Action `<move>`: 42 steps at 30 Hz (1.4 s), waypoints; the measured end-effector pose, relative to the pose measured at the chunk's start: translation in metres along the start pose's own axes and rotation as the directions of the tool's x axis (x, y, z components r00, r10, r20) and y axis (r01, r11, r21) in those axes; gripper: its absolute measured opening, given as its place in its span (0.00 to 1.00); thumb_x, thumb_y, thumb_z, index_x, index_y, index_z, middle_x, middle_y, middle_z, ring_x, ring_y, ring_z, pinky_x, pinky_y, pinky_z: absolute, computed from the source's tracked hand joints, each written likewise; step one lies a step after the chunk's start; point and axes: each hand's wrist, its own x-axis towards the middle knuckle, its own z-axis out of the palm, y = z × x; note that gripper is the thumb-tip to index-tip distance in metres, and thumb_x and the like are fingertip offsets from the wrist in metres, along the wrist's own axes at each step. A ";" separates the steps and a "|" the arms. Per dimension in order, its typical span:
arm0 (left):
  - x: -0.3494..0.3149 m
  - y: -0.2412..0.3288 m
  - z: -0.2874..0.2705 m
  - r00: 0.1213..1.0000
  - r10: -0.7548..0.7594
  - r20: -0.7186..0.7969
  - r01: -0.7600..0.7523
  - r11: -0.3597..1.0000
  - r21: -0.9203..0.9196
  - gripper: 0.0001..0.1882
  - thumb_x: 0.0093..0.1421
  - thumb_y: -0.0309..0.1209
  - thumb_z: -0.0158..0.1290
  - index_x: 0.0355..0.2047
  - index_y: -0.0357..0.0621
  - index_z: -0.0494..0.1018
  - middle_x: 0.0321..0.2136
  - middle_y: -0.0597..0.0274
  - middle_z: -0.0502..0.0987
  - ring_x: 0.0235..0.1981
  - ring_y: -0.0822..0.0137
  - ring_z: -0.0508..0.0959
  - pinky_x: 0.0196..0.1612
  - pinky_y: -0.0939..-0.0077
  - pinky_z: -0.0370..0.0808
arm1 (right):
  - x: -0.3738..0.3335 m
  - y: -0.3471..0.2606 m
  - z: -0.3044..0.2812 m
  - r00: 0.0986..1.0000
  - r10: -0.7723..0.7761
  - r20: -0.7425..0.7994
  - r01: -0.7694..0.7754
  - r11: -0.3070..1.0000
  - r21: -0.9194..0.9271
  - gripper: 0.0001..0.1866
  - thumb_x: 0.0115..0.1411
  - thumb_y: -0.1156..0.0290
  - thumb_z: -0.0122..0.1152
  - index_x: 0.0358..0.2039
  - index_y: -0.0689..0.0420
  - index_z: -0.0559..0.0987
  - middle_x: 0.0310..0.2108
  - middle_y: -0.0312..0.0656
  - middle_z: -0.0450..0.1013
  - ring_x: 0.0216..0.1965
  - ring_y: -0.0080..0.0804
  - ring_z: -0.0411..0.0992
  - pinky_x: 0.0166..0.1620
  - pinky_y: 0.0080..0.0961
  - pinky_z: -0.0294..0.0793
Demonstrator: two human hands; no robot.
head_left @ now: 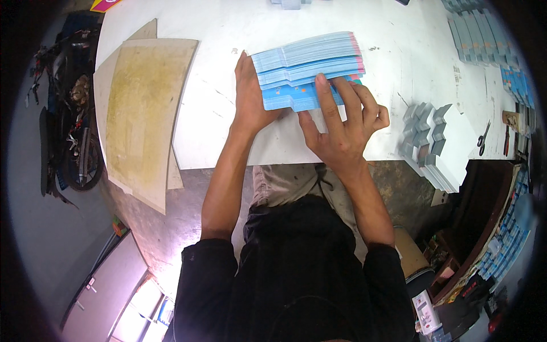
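A thick stack of blue printed folded cardboard pieces [310, 57], with pink edges at its right end, stands over the white table in front of me. My left hand [250, 97] is closed round the stack's left end; its fingertips are partly hidden behind the stack. At the near right part, my right hand [345, 128] grips the stack, with the thumb at the near lower edge and the fingers bent over the blue printed face. The pieces fan slightly apart, and the nearest one shows more of its face.
On the left a large yellowish board [148, 114] overhangs the table edge. Grey-white folded card pieces [439, 142] are piled near the front right, beside black scissors [484, 138]. More card stacks [481, 37] line the far right. A bicycle-like vehicle [80, 137] stands left of the table.
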 end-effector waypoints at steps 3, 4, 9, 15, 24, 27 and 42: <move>0.000 0.002 -0.001 1.000 0.013 -0.014 -0.012 1.000 0.023 0.25 0.50 0.37 0.70 0.49 0.46 0.81 0.47 0.53 0.80 0.55 0.47 0.73 0.72 0.41 0.53 | -0.001 0.000 0.000 1.000 -0.005 -0.001 0.005 1.000 -0.002 0.36 0.53 0.54 0.76 0.63 0.47 0.78 0.57 0.38 0.74 0.59 0.38 0.64 0.56 0.44 0.48; 0.000 0.002 0.000 1.000 0.007 -0.023 -0.006 1.000 0.012 0.25 0.50 0.37 0.70 0.49 0.46 0.81 0.47 0.53 0.80 0.55 0.47 0.73 0.72 0.41 0.54 | -0.001 0.000 0.000 1.000 -0.006 -0.004 0.006 1.000 -0.003 0.36 0.53 0.54 0.76 0.63 0.47 0.78 0.57 0.38 0.74 0.59 0.38 0.64 0.56 0.45 0.48; 0.000 0.003 0.001 0.997 0.023 -0.068 -0.023 1.000 0.004 0.25 0.50 0.36 0.70 0.49 0.45 0.81 0.47 0.53 0.80 0.54 0.47 0.73 0.71 0.40 0.54 | 0.004 0.001 0.003 0.987 0.004 -0.163 0.012 0.995 0.098 0.33 0.56 0.57 0.74 0.62 0.47 0.79 0.55 0.40 0.74 0.59 0.37 0.64 0.56 0.44 0.47; 0.002 0.006 -0.001 0.999 -0.028 -0.025 0.027 0.999 -0.028 0.24 0.49 0.34 0.69 0.48 0.46 0.81 0.46 0.53 0.80 0.54 0.47 0.73 0.71 0.41 0.55 | 0.006 0.002 0.004 0.999 -0.027 -0.043 0.028 0.999 0.035 0.36 0.52 0.55 0.77 0.62 0.47 0.79 0.55 0.40 0.73 0.59 0.38 0.63 0.55 0.44 0.48; 0.000 0.001 0.000 0.999 0.023 -0.034 -0.022 1.000 0.021 0.25 0.50 0.36 0.70 0.48 0.44 0.80 0.45 0.53 0.79 0.54 0.47 0.73 0.71 0.39 0.54 | 0.004 -0.001 0.002 1.000 -0.004 -0.018 0.005 1.000 0.030 0.37 0.51 0.56 0.77 0.63 0.47 0.79 0.56 0.42 0.73 0.60 0.40 0.63 0.55 0.44 0.48; 0.000 0.002 0.000 0.999 0.003 -0.035 -0.003 1.000 -0.004 0.25 0.50 0.36 0.70 0.48 0.43 0.80 0.45 0.52 0.79 0.54 0.46 0.73 0.71 0.39 0.54 | 0.003 -0.001 0.002 1.000 -0.005 -0.021 0.006 0.999 0.034 0.37 0.51 0.56 0.77 0.63 0.47 0.79 0.56 0.42 0.73 0.59 0.40 0.63 0.55 0.44 0.48; -0.001 0.003 0.000 0.999 0.004 -0.044 -0.004 1.000 -0.013 0.24 0.49 0.35 0.70 0.47 0.44 0.81 0.45 0.52 0.79 0.54 0.46 0.73 0.72 0.40 0.54 | 0.008 0.005 0.000 0.999 -0.029 -0.015 0.030 0.996 0.086 0.34 0.53 0.55 0.76 0.61 0.47 0.80 0.55 0.41 0.73 0.59 0.38 0.64 0.56 0.47 0.47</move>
